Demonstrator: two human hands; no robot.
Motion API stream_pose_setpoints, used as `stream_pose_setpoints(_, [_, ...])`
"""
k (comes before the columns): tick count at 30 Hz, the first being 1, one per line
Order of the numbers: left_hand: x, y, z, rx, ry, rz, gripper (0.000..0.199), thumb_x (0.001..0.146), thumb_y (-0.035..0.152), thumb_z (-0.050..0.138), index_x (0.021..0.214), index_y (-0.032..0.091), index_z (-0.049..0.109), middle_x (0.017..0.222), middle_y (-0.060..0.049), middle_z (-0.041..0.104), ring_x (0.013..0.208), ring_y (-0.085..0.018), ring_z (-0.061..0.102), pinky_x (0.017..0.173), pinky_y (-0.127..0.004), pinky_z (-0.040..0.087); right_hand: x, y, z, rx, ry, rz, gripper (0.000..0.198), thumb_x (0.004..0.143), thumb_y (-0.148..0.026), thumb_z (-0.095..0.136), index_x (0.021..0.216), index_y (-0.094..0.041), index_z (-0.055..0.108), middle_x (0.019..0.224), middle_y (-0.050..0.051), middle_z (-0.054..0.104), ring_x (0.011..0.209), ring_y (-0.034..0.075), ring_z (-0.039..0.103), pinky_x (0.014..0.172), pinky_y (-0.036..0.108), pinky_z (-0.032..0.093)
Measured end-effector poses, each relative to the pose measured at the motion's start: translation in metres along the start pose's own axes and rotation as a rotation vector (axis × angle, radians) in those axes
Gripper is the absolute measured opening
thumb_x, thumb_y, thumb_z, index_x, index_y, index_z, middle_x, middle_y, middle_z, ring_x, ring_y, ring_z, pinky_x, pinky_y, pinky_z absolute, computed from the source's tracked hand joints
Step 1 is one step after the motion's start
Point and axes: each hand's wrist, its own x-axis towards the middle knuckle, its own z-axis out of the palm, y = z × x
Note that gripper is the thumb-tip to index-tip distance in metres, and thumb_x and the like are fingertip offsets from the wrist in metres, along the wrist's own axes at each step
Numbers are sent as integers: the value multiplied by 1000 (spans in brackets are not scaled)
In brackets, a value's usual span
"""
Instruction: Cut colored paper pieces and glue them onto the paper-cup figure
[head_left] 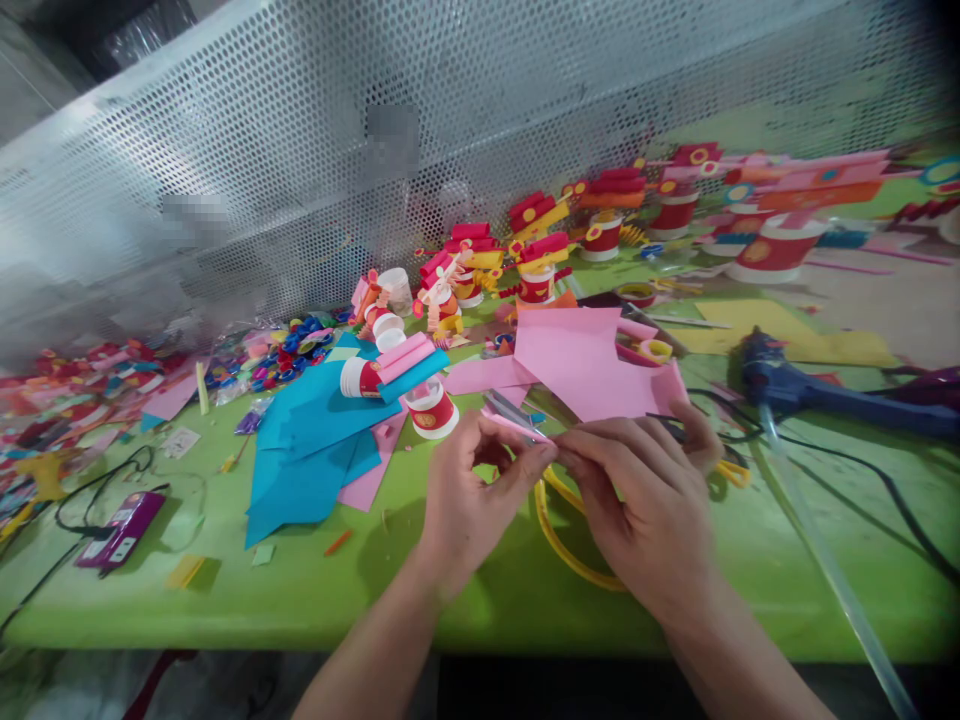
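Note:
A small strip of pink paper [517, 430] is pinched between the thumb and fingers of my left hand [476, 490]. The fingertips of my right hand [649, 500] close on the strip's other end, and both hands meet above the green table. Just behind the strip shows a grey, blade-like piece [514, 412], partly hidden by my fingers. A yellow loop [559, 535] lies under and between my hands. Left of them stands a red and white paper cup [432, 410]. A second cup [360, 378], lying tilted, carries pink paper rolls [406, 357] and a blue piece.
Pink sheets [570, 360] and blue sheets [311, 420] lie behind and to the left. A blue glue gun [817, 385] with a long clear glue stick [825, 560] is at right. Finished cup models [536, 280] line the perforated metal panel [315, 130]. A purple box [121, 530] with a cable sits left.

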Motion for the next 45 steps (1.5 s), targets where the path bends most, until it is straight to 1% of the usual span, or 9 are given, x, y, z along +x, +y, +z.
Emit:
stream_pose_setpoints(4, [1, 0, 0, -26, 37, -55, 32, 83, 33, 88, 70, 18, 62, 63, 3, 63, 56, -9, 55, 54, -20, 46, 0, 1, -1, 14, 19, 30, 10, 106, -17, 64, 101, -25, 66, 89, 0, 74, 82, 22, 69, 111, 55, 37])
stream_pose_setpoints(8, [1, -2, 0, -36, 6, -82, 22, 89, 34, 82, 76, 18, 76, 69, -2, 74, 58, -12, 65, 56, -22, 51, 0, 2, -1, 30, 23, 34, 10, 106, -17, 64, 101, -25, 67, 88, 0, 74, 81, 21, 69, 110, 52, 38])
stream_pose_setpoints(13, [0, -4, 2, -94, -20, -118, 22, 97, 38, 75, 89, 19, 82, 82, -5, 83, 78, -20, 81, 77, -28, 64, 0, 3, -1, 55, 31, 60, 10, 106, -18, 65, 100, -26, 67, 89, -1, 74, 82, 21, 70, 107, 50, 40])
stream_pose_setpoints(22, [1, -8, 1, -95, -127, -119, 32, 105, 44, 63, 113, 19, 82, 107, -10, 85, 101, -22, 80, 95, -35, 63, -2, 3, -2, 87, 42, 109, 10, 106, -20, 65, 99, -27, 67, 89, -2, 75, 82, 21, 70, 113, 53, 37])
stream_pose_setpoints(30, [1, -5, -1, -168, -41, -274, 21, 77, 37, 93, 81, 18, 84, 86, -8, 84, 81, -22, 78, 79, -35, 64, -1, 3, -1, 94, 31, 105, 9, 104, -19, 69, 99, -27, 68, 89, -2, 75, 82, 21, 71, 109, 52, 40])
stream_pose_setpoints(36, [0, 2, -1, 140, -16, 39, 57, 80, 40, 91, 51, 20, 46, 69, -2, 65, 72, -16, 60, 72, -31, 50, 0, 2, -1, 49, 35, 87, 9, 104, -18, 70, 100, -27, 70, 90, -1, 77, 82, 21, 71, 109, 54, 39])
stream_pose_setpoints(40, [2, 4, -4, 128, 35, 105, 36, 97, 36, 74, 68, 21, 59, 81, -3, 67, 78, -16, 59, 77, -31, 49, 0, 2, 1, 42, 50, 73, 9, 103, -18, 71, 100, -27, 70, 89, -1, 77, 81, 21, 71, 109, 55, 39])
stream_pose_setpoints(42, [2, 4, -5, 73, 10, 65, 16, 95, 34, 77, 90, 21, 72, 95, -5, 73, 83, -16, 61, 80, -31, 51, 0, 2, 1, 51, 46, 73, 9, 104, -18, 70, 100, -27, 70, 88, -1, 76, 81, 21, 71, 107, 54, 39])
stream_pose_setpoints(45, [3, 2, -6, -51, -62, -20, 18, 91, 36, 83, 99, 20, 79, 99, -6, 78, 87, -17, 65, 83, -30, 52, 0, 3, 0, 65, 20, 74, 9, 105, -19, 69, 100, -27, 70, 89, -1, 76, 82, 21, 70, 105, 53, 40])
